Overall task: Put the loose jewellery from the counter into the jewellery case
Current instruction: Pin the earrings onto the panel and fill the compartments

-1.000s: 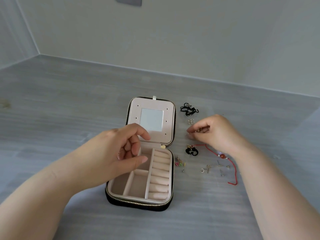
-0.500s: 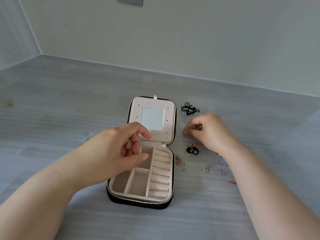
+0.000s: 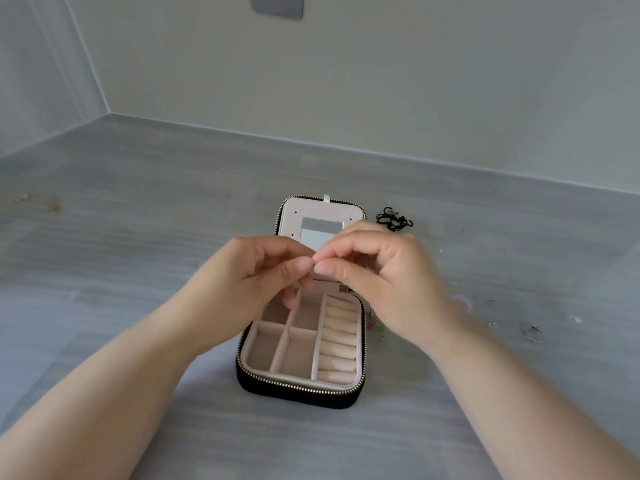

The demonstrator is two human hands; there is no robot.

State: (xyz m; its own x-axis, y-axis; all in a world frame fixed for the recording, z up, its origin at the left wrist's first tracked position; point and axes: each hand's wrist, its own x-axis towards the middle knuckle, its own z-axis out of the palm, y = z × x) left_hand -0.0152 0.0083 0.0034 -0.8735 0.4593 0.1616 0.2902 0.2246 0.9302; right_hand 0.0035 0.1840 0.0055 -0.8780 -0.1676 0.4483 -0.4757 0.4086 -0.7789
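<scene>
Our left hand (image 3: 263, 271) and right hand (image 3: 377, 275) meet at the centre of the frame, fingers curled, thumb and forefinger tips pressed together where the two hands touch. Whatever sits in that pinch is too small to see, so we cannot tell which hand has it, or whether either does.

The case (image 3: 298, 386) lies open under them, its long axis running from the lower middle of the frame up to the lid (image 3: 322, 211). The pinch hangs over the hinge end, so the tray (image 3: 298, 355) and its compartments lie just below and toward the bottom of the frame. Both hands are equally near it; we judge a short drop toward us would reach it.

The rest waits on the counter (image 3: 138, 237) right of the case, nearer our right hand: a black piece (image 3: 394, 219) beside the lid, and a ring (image 3: 533, 333) further right.

Half a second ago our right hand was out over those pieces, right of the lid, and our left hovered alone above the tray. The right has since crossed to the centre to join it.
</scene>
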